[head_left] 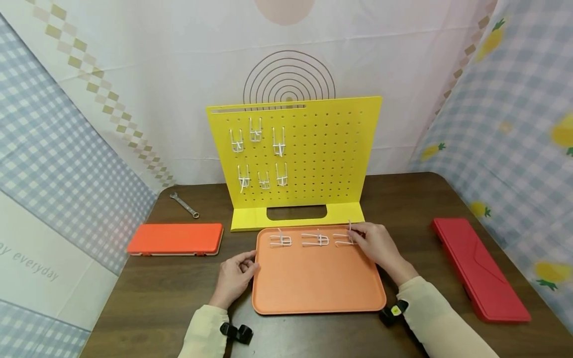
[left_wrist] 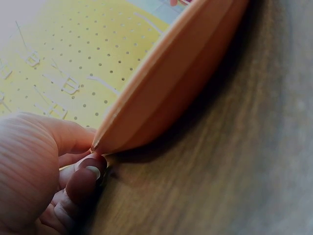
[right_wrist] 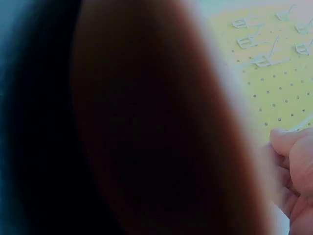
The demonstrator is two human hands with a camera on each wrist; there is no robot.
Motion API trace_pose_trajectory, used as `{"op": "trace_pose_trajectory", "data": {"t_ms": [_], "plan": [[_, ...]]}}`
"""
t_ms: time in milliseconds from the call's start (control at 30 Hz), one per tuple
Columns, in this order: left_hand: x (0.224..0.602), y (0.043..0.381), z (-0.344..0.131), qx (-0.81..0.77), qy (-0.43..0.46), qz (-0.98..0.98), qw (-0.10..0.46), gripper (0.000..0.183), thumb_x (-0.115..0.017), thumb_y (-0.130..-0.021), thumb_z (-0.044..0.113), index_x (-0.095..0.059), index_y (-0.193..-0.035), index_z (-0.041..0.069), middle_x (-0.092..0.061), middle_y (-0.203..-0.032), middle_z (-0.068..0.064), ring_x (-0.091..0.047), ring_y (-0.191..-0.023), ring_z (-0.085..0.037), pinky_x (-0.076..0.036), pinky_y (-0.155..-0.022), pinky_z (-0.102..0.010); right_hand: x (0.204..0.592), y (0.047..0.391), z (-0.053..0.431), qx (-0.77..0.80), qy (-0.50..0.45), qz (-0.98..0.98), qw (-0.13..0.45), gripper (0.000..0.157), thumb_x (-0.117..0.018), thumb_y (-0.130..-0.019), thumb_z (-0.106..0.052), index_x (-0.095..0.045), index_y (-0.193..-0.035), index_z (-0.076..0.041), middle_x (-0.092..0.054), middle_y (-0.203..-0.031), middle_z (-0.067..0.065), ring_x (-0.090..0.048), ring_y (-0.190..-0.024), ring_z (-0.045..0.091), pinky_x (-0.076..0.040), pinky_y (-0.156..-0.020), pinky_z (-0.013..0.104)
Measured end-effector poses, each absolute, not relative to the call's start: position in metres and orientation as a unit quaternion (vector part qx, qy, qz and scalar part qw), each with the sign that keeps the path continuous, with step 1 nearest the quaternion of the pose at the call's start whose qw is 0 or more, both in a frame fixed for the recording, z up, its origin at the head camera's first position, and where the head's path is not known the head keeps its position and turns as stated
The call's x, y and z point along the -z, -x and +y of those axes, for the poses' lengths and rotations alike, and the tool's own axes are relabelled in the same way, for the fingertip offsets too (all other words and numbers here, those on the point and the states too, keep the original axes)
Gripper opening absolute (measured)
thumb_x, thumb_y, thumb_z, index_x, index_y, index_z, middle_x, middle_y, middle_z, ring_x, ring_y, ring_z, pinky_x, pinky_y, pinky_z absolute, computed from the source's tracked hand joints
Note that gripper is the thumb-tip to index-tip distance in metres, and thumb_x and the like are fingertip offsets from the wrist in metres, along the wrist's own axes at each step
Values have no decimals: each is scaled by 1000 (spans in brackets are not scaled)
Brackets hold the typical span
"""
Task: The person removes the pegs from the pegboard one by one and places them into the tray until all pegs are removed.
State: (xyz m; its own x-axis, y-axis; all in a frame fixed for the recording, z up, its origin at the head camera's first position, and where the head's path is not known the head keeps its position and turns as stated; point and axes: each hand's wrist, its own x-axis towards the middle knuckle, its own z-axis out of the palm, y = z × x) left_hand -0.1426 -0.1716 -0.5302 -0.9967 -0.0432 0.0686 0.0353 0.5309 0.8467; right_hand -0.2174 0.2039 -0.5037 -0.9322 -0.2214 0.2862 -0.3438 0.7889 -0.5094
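Note:
An orange tray (head_left: 320, 283) lies on the table, and my left hand (head_left: 235, 276) pinches its left rim. In the left wrist view, the thumb and a finger of that hand (left_wrist: 39, 161) meet at the tray's edge (left_wrist: 156, 93). At the tray's far right corner my right hand (head_left: 378, 243) pinches a white wire pegboard hook (head_left: 342, 242), partly hidden by the fingers. Two more such hooks lie in the tray, a left hook (head_left: 280, 241) and a middle hook (head_left: 316, 240). In the right wrist view a dark blur covers much of the scene beside the hand (right_wrist: 298, 166).
Behind the tray stands a yellow pegboard (head_left: 329, 149) with several white hooks on its left half. A wrench (head_left: 184, 205) and an orange case (head_left: 175, 239) lie at left. A red case (head_left: 481, 271) lies at right. Curtains surround the table (head_left: 170, 298).

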Motion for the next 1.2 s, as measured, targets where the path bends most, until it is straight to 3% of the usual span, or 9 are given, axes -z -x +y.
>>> {"op": "trace_pose_trajectory", "data": {"t_ms": [333,633,967,1200], "plan": [[532,142,-171,484,-3,-874,40,30,-72,-86,12,-71,-115,9,-62,-77,3,-53,-63,-12,-44,-55,-23,509,217,205,-316,-125,-934,114,19,-74,-86,-23,-78,-103,-15,-71,-90,2,-56,-66,12,-48,-58,30],[532,143,-171,486,1,-873,45,29,-72,-85,11,-71,-114,8,-62,-76,3,-53,-63,-11,-44,-54,-23,510,218,206,-319,-124,-933,110,20,-74,-85,-23,-78,-104,-17,-72,-91,0,-56,-64,11,-47,-56,29],[532,142,-171,487,4,-872,48,29,-72,-85,11,-71,-114,7,-62,-76,3,-53,-63,-11,-44,-55,-22,510,216,204,-314,-107,-940,86,24,-75,-85,-23,-76,-107,-14,-72,-101,7,-64,-78,14,-51,-62,32],[531,142,-171,489,2,-871,48,29,-72,-85,11,-71,-114,7,-62,-76,3,-54,-63,-12,-45,-55,-23,508,216,203,-313,-106,-940,85,23,-75,-84,-22,-77,-106,-14,-73,-98,6,-58,-70,13,-46,-58,29]]}}
